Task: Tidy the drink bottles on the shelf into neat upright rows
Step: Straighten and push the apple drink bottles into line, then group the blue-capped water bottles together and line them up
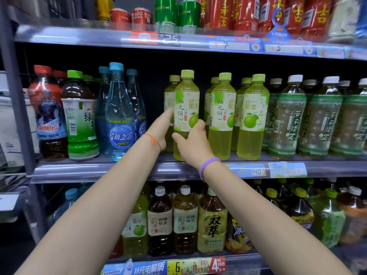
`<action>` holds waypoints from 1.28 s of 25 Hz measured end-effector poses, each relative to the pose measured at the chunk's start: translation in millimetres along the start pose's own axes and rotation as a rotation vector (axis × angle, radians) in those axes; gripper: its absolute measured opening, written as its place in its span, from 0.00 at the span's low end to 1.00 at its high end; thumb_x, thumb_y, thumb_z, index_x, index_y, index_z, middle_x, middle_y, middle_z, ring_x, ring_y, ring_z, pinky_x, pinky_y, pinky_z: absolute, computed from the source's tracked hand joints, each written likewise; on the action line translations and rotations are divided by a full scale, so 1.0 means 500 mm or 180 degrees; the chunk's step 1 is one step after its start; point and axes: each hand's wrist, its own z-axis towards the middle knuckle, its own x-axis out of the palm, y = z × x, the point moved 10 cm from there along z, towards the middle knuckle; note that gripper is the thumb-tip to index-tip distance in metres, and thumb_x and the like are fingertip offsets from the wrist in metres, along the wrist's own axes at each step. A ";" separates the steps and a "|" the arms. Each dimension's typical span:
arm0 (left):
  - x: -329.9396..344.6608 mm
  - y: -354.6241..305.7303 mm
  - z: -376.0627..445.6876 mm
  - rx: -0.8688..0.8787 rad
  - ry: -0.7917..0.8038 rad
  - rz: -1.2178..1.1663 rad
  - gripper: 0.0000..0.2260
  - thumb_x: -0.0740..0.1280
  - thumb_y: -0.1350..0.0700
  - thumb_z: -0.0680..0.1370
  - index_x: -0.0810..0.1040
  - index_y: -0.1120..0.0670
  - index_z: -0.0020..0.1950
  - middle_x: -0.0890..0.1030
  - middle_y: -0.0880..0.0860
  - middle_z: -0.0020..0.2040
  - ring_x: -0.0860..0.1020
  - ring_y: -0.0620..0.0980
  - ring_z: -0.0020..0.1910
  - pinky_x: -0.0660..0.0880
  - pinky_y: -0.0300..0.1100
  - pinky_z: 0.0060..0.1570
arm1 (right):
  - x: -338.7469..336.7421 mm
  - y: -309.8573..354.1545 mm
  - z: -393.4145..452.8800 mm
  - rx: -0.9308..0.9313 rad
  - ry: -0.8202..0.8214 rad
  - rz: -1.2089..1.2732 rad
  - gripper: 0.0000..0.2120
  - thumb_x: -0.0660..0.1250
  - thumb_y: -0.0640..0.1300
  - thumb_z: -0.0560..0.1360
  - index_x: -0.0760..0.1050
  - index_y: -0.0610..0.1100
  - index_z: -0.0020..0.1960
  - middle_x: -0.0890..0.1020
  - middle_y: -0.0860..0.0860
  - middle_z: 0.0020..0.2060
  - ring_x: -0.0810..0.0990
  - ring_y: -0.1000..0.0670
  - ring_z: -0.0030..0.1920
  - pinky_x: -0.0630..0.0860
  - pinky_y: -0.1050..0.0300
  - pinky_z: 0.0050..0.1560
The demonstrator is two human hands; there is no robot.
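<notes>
A yellow-green pomelo drink bottle [185, 108] with a light green cap stands upright at the front of the middle shelf [119, 169]. My right hand [191, 141] wraps around its lower half. My left hand [159, 129] presses against its left side, fingers reaching toward a same-kind bottle [169, 100] behind it. To the right stand two more rows of the same drink [221, 116] [252, 118], all upright, then jasmine tea bottles [286, 120] with white caps.
Left of the gap stand blue electrolyte water bottles [117, 116], a green tea bottle [79, 118] and a red-capped dark bottle [48, 112]. Cans [164, 10] line the shelf above; large bottles [184, 221] fill the shelf below. A grey upright post [14, 86] bounds the left.
</notes>
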 end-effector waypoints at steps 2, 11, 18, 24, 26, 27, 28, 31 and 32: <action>0.020 -0.008 -0.013 0.0105 0.0138 -0.0071 0.16 0.61 0.43 0.80 0.81 0.51 0.57 0.86 0.53 0.50 0.84 0.51 0.52 0.79 0.47 0.54 | -0.005 0.003 -0.005 0.0004 -0.0026 -0.0048 0.28 0.68 0.47 0.78 0.57 0.40 0.70 0.69 0.42 0.66 0.71 0.42 0.65 0.72 0.49 0.63; 0.054 0.003 -0.038 0.0017 0.0173 -0.0360 0.17 0.56 0.45 0.83 0.80 0.54 0.54 0.85 0.52 0.42 0.83 0.48 0.40 0.79 0.42 0.40 | -0.007 -0.005 -0.006 0.0064 -0.0174 -0.0347 0.28 0.66 0.49 0.79 0.57 0.39 0.71 0.70 0.42 0.65 0.73 0.41 0.64 0.74 0.48 0.62; 0.065 0.014 -0.051 -0.0130 0.0129 -0.0398 0.20 0.55 0.45 0.83 0.82 0.54 0.59 0.86 0.54 0.53 0.84 0.51 0.53 0.79 0.47 0.56 | -0.023 0.019 -0.026 -0.0345 -0.0666 -0.0590 0.36 0.62 0.39 0.80 0.44 0.36 0.79 0.60 0.39 0.74 0.60 0.41 0.75 0.64 0.49 0.73; -0.052 -0.161 -0.227 0.2466 -0.1678 0.1683 0.10 0.60 0.62 0.76 0.81 0.59 0.50 0.80 0.55 0.51 0.75 0.50 0.51 0.71 0.41 0.52 | -0.034 0.142 -0.109 -0.2016 -0.1474 -0.0258 0.25 0.56 0.28 0.70 0.70 0.35 0.67 0.72 0.40 0.62 0.72 0.42 0.64 0.70 0.50 0.67; -0.072 -0.192 -0.300 0.3248 -0.1986 0.2205 0.13 0.61 0.63 0.73 0.78 0.60 0.55 0.77 0.57 0.54 0.74 0.54 0.56 0.69 0.44 0.58 | 0.005 0.144 -0.096 -0.1877 -0.1106 0.0047 0.22 0.56 0.28 0.70 0.72 0.37 0.63 0.73 0.42 0.57 0.73 0.44 0.58 0.73 0.50 0.61; -0.093 -0.196 -0.309 0.3239 -0.2187 0.2502 0.17 0.63 0.62 0.72 0.76 0.61 0.60 0.76 0.59 0.59 0.73 0.56 0.61 0.67 0.46 0.63 | 0.031 0.140 -0.086 -0.1707 -0.0900 0.0144 0.21 0.56 0.28 0.70 0.72 0.37 0.62 0.73 0.43 0.56 0.73 0.45 0.56 0.73 0.50 0.59; -0.118 -0.193 -0.304 0.3040 -0.2354 0.2719 0.21 0.64 0.60 0.71 0.74 0.61 0.65 0.73 0.59 0.64 0.70 0.58 0.65 0.65 0.48 0.67 | 0.058 0.132 -0.074 -0.1498 -0.0679 0.0163 0.21 0.56 0.27 0.71 0.72 0.38 0.61 0.73 0.43 0.56 0.73 0.46 0.54 0.73 0.51 0.59; -0.192 -0.165 -0.271 0.2144 -0.2376 0.2840 0.32 0.67 0.58 0.72 0.64 0.61 0.74 0.68 0.60 0.71 0.66 0.60 0.71 0.62 0.50 0.70 | 0.134 0.107 -0.051 -0.0984 -0.0087 0.0131 0.19 0.57 0.28 0.75 0.70 0.40 0.63 0.74 0.44 0.57 0.74 0.49 0.54 0.73 0.54 0.58; -0.212 -0.154 -0.262 0.1878 -0.2298 0.2750 0.33 0.68 0.57 0.72 0.61 0.61 0.76 0.68 0.60 0.71 0.66 0.61 0.70 0.63 0.50 0.69 | 0.153 0.105 -0.049 -0.0906 0.0049 0.0130 0.18 0.59 0.31 0.75 0.70 0.41 0.63 0.75 0.45 0.57 0.74 0.50 0.54 0.74 0.53 0.59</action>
